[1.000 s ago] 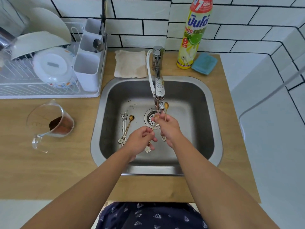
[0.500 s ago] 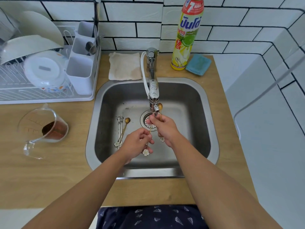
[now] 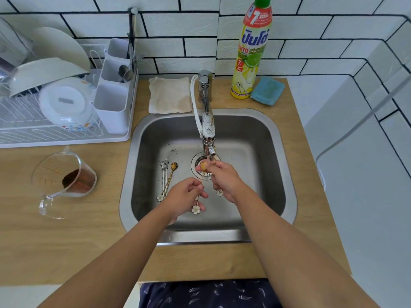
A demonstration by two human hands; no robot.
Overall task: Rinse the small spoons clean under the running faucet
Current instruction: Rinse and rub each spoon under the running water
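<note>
Over the steel sink [image 3: 287, 174], my left hand [image 3: 184, 196] pinches the thin stem of a gold spoon [image 3: 198, 196] with a white flower end; its bowl points up toward the faucet [image 3: 208, 132] spout. My right hand [image 3: 224, 181] grips a second gold spoon [image 3: 219, 192], whose flower end hangs below the palm, while its fingertips rub the first spoon's bowl. A few more small spoons [image 3: 168, 176] lie on the sink floor to the left of the drain [image 3: 200, 165]. Running water is not clearly visible.
A dish rack [image 3: 55, 116] with bowls and a white cutlery caddy [image 3: 113, 103] stands at back left. A glass measuring cup [image 3: 64, 181] with brown powder sits left of the sink. A cloth [image 3: 170, 95], dish soap bottle [image 3: 251, 52] and blue sponge [image 3: 268, 91] line the back.
My hands stay under the spout; the right fingers have shifted onto the bowl of the left hand's spoon. The camera view has tilted down slightly.
</note>
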